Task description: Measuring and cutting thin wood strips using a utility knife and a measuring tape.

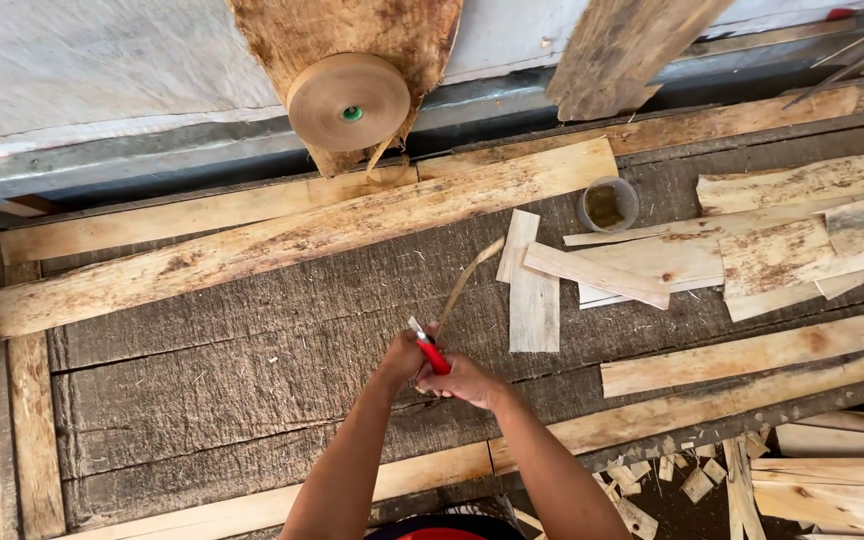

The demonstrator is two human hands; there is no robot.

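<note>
Right hand (464, 380), closed around a red-handled cutter (432, 352), blade tip toward 11 o'clock. Left hand (402, 358) touches it, pinched on a brown tape strip (467, 282) running up toward 12 o'clock to the tape roll (348, 100).

I judge the main risk is the blade: it sits right beside the left fingers, so a slip under strip tension could nick them. The taut strip could also tear unevenly.

No labels that I can make out. Roll is round, tan, with a green core, at 12 o'clock. A small clear round pot (609, 204) at 2 o'clock on the worn wooden bench (252, 380), wood veneer pieces (533, 290) just beside.
</note>
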